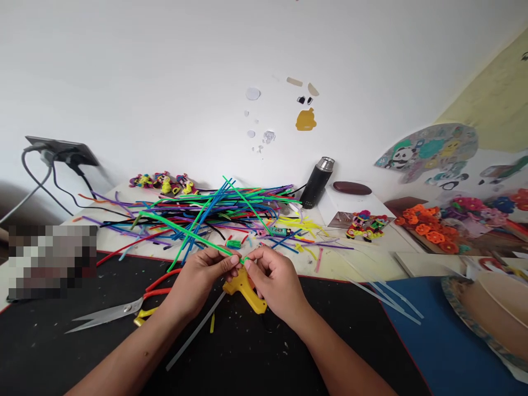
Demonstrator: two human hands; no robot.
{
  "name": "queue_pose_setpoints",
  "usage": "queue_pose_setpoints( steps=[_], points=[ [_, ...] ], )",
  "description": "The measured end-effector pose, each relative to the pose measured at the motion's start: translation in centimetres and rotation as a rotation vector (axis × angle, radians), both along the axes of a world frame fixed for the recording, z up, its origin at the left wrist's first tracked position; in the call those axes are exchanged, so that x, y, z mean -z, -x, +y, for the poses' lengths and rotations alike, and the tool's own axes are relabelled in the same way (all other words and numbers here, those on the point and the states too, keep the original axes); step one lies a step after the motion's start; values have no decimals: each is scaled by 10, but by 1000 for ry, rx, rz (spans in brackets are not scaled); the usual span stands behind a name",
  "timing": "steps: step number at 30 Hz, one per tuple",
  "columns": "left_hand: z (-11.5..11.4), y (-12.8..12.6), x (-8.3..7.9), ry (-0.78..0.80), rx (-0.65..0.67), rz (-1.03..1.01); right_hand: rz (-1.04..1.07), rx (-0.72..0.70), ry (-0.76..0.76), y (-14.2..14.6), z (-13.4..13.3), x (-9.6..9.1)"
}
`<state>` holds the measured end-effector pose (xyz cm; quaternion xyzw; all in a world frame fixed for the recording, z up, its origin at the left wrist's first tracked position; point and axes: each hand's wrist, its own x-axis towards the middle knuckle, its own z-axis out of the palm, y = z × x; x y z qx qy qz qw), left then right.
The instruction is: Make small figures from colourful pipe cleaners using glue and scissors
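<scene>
Between the thumb and fingers of my left hand is a bright green pipe cleaner, its long end pointing up and left. My right hand pinches the near end of the same pipe cleaner, close beside the left fingertips. Just under both hands lies a yellow glue gun, partly covered by them, with a clear glue stick sticking out toward the lower left. To the left of my left hand, scissors with red handles lie with blades apart on the black mat.
A large pile of coloured pipe cleaners spreads behind the hands. A black thermos stands near the wall. Several glue sticks lie on the blue mat at right. Small pipe-cleaner figures and orange flowers sit further back.
</scene>
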<state>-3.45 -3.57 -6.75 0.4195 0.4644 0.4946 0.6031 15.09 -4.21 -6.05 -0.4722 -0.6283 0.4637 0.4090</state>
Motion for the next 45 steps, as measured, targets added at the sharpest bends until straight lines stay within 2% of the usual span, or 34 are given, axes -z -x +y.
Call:
queue_pose_setpoints(
  steps=[4, 8, 11, 14, 21, 26, 30, 35, 39, 45],
  points=[
    [-1, 3, 0, -52, 0, 114, -124, -15, -78, -1, 0, -5],
    [-5, 6, -8, -171, -8, 366, -261, -49, -155, -3, -1, -6],
    [-6, 7, -11, -228, 10, 442, -341, -81, -183, -3, -1, -4],
    [-4, 6, -10, -164, 30, 376, -318, -61, -168, -3, 0, -3],
    [0, 0, -6, -9, 11, 11, -69, -42, -55, -3, 2, -2],
    [-2, -2, -8, 58, -1, -78, 43, -47, 29, -1, 1, -2],
    [-2, -2, -8, 96, 4, -107, 39, -45, 26, -1, 1, -3],
    [-1, 0, -2, 69, 16, -75, -68, -12, -46, -1, 0, -3],
    [0, 3, 3, 26, 34, 36, -153, 1, -71, -1, 0, -4],
    [-4, 5, -7, -166, 29, 317, -239, -40, -81, -1, -1, -5]
  ],
)
